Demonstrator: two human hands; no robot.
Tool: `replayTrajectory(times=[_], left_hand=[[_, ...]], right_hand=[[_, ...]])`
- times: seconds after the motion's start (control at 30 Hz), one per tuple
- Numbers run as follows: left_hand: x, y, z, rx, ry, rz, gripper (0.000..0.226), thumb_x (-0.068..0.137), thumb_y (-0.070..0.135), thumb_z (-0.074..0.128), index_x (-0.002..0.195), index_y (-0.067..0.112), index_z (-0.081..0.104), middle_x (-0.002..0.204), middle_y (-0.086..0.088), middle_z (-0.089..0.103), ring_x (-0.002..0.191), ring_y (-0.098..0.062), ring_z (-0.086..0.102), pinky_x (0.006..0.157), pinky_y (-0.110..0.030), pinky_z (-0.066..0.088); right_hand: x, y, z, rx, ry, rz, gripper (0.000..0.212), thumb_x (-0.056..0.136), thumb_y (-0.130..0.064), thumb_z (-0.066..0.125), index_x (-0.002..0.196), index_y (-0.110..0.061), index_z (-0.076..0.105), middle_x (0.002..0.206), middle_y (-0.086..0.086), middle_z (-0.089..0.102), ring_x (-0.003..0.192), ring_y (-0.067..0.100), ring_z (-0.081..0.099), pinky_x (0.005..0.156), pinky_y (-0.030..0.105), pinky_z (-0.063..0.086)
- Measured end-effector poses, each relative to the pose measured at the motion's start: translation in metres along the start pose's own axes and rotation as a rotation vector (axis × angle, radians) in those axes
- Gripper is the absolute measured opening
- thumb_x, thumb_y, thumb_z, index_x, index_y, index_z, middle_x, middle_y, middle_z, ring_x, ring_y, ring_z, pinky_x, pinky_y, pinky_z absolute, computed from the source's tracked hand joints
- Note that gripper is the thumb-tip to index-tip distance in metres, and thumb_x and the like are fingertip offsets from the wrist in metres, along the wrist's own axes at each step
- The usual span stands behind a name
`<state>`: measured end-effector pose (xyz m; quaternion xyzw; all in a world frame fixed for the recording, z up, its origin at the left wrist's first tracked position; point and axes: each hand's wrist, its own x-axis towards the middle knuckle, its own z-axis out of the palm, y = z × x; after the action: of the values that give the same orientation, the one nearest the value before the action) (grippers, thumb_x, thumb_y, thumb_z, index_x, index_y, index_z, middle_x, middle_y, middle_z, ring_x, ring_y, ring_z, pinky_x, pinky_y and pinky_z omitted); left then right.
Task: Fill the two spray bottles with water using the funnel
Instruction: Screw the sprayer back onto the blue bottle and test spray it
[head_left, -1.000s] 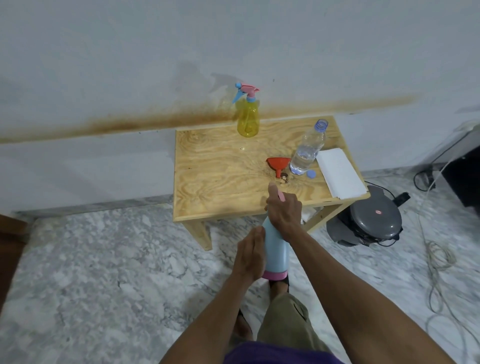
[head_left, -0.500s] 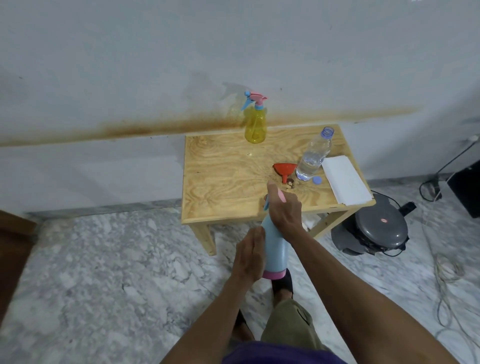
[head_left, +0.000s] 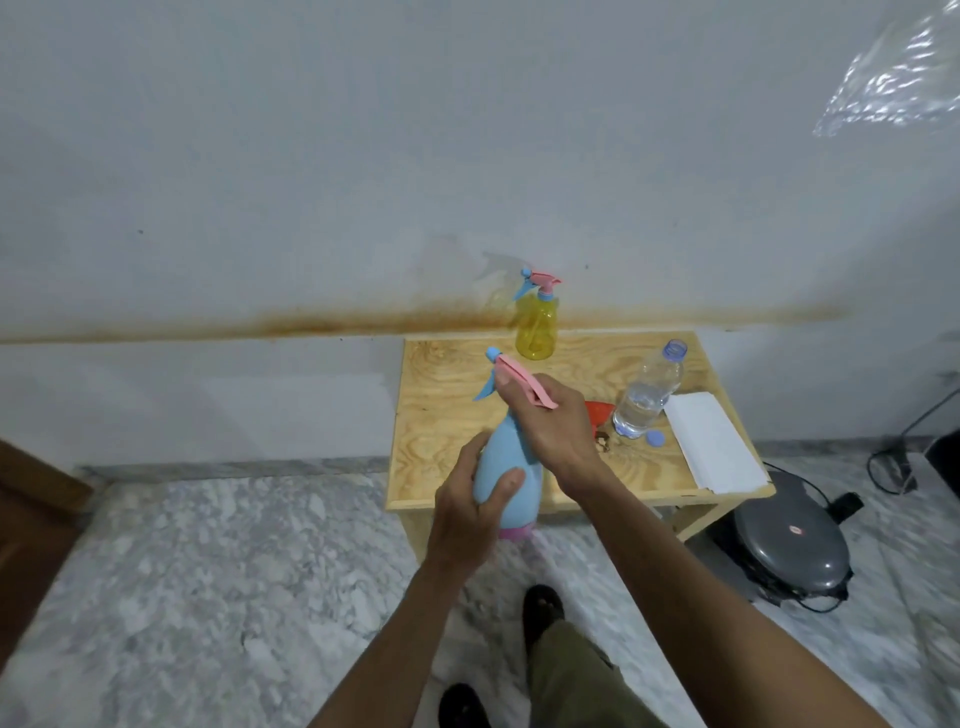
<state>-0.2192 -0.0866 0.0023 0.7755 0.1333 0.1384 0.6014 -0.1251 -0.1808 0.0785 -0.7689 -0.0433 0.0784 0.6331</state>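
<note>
Both of our hands hold the light-blue plastic spray bottle with the pink base (head_left: 511, 470), now raised higher than a second ago, in front of the pale wooden table (head_left: 452, 415). Our left hand (head_left: 470, 506) wraps its body; our right hand (head_left: 553, 428) closes around the neck under its pink trigger head (head_left: 519, 376). On the table stand the yellow spray bottle (head_left: 537, 327), the clear water bottle (head_left: 647, 389) and the red funnel (head_left: 600, 413).
</note>
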Motion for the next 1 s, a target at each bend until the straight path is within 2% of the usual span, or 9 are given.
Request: replayTrajectory(times=[0.23, 0.33, 0.43, 0.53, 0.67, 0.73, 0.83, 0.9, 1.0], left_hand=[[0.041, -0.008, 0.005, 0.053, 0.087, 0.022, 0.062, 0.084, 0.063, 0.059, 0.137, 0.032, 0.05, 0.129, 0.012, 0.062, 0.113, -0.009, 0.063, 0.087, -0.041, 0.057], [0.062, -0.02, 0.013, 0.065, 0.115, -0.013, 0.06, 0.082, 0.065, 0.061, 0.135, 0.042, 0.048, 0.127, 0.011, 0.063, 0.111, -0.008, 0.063, 0.087, -0.039, 0.058], [0.091, -0.032, 0.02, 0.093, 0.126, -0.051, 0.068, 0.081, 0.071, 0.061, 0.138, 0.036, 0.046, 0.129, 0.009, 0.063, 0.111, -0.01, 0.064, 0.085, -0.041, 0.059], [0.133, -0.036, 0.024, 0.118, 0.122, -0.084, 0.07, 0.081, 0.069, 0.062, 0.141, 0.035, 0.045, 0.13, 0.013, 0.061, 0.112, -0.007, 0.063, 0.085, -0.034, 0.059], [0.194, -0.038, 0.026, 0.125, 0.146, -0.181, 0.068, 0.076, 0.069, 0.065, 0.135, 0.039, 0.047, 0.12, 0.014, 0.064, 0.105, -0.004, 0.064, 0.078, -0.026, 0.057], [0.222, -0.044, 0.029, 0.095, 0.173, -0.236, 0.065, 0.075, 0.063, 0.07, 0.132, 0.036, 0.051, 0.116, 0.013, 0.067, 0.102, -0.003, 0.065, 0.078, -0.034, 0.059], [0.258, -0.056, 0.033, 0.029, 0.212, -0.296, 0.054, 0.078, 0.037, 0.077, 0.127, 0.03, 0.055, 0.111, 0.01, 0.069, 0.096, -0.009, 0.068, 0.082, -0.04, 0.06], [0.278, -0.063, 0.035, 0.052, 0.226, -0.329, 0.051, 0.082, 0.021, 0.077, 0.128, 0.028, 0.055, 0.109, 0.011, 0.07, 0.096, -0.004, 0.068, 0.086, -0.028, 0.055], [0.307, -0.071, 0.033, 0.179, 0.23, -0.333, 0.04, 0.087, 0.012, 0.071, 0.124, 0.022, 0.059, 0.101, 0.013, 0.068, 0.086, 0.009, 0.065, 0.077, -0.013, 0.052]], right_hand=[[0.032, 0.012, -0.003, 0.004, 0.044, -0.093, 0.024, 0.076, -0.035, 0.085, 0.092, -0.021, 0.073, 0.077, -0.01, 0.071, 0.07, 0.005, 0.062, 0.064, 0.024, 0.051], [0.059, 0.02, -0.001, -0.125, 0.021, -0.143, 0.02, 0.08, -0.031, 0.082, 0.092, -0.019, 0.072, 0.071, -0.013, 0.065, 0.063, 0.002, 0.055, 0.061, 0.022, 0.045], [0.096, 0.026, 0.003, -0.235, -0.05, -0.143, 0.018, 0.083, -0.03, 0.079, 0.092, -0.017, 0.07, 0.074, -0.013, 0.065, 0.064, -0.001, 0.055, 0.059, 0.016, 0.041], [0.139, 0.03, 0.013, -0.23, -0.062, -0.141, 0.016, 0.084, -0.026, 0.078, 0.096, -0.019, 0.07, 0.082, -0.012, 0.069, 0.073, -0.003, 0.062, 0.063, 0.01, 0.047], [0.195, 0.034, 0.032, -0.161, -0.085, -0.121, 0.016, 0.085, -0.018, 0.076, 0.098, -0.019, 0.068, 0.087, -0.009, 0.069, 0.084, -0.003, 0.064, 0.071, 0.015, 0.053], [0.221, 0.037, 0.042, -0.161, -0.1, -0.13, 0.015, 0.085, -0.016, 0.075, 0.098, -0.02, 0.068, 0.088, -0.008, 0.069, 0.084, 0.002, 0.064, 0.073, 0.02, 0.054], [0.256, 0.044, 0.057, -0.206, -0.144, -0.134, 0.016, 0.085, -0.015, 0.074, 0.099, -0.019, 0.067, 0.087, -0.009, 0.065, 0.08, 0.008, 0.06, 0.075, 0.028, 0.053], [0.275, 0.05, 0.065, -0.23, -0.177, -0.119, 0.015, 0.085, -0.015, 0.074, 0.098, -0.018, 0.066, 0.088, -0.005, 0.066, 0.08, 0.014, 0.062, 0.076, 0.034, 0.054], [0.298, 0.059, 0.078, -0.246, -0.195, -0.126, 0.015, 0.083, -0.011, 0.074, 0.094, -0.016, 0.065, 0.085, 0.001, 0.067, 0.078, 0.02, 0.062, 0.076, 0.041, 0.054]])
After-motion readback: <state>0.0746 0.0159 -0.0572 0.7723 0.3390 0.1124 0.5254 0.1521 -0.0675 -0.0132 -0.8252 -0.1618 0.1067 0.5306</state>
